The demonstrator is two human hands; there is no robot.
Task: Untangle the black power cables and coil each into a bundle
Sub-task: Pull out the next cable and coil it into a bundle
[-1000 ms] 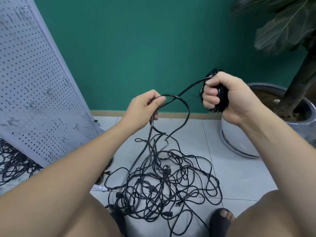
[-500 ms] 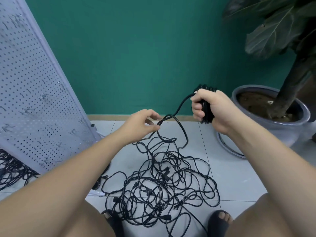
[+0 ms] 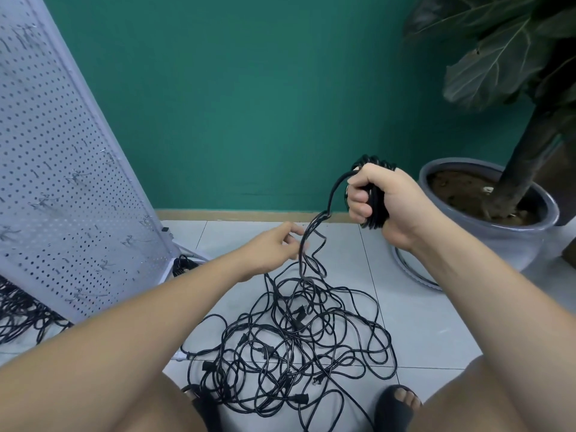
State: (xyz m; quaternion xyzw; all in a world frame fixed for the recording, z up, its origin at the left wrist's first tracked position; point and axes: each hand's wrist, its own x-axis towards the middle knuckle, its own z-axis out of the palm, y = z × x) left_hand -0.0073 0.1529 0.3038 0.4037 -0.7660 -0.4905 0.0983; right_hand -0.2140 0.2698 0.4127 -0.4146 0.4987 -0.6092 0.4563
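On the tiled floor, the tangle of black cables lay between a leaning pegboard panel and a plant pot. The right hand clenched its fingers round a coiled bundle. A strand dropped past the left hand, its blurred grasp unclear.

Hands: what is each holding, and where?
Right hand grips the cable coil around its wound loops. Left hand is at the trailing strand; blur hides any grip.

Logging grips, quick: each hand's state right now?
Left hand: at the loose black cable strand; grip cannot be told.
Right hand: grips the coiled black cable bundle.
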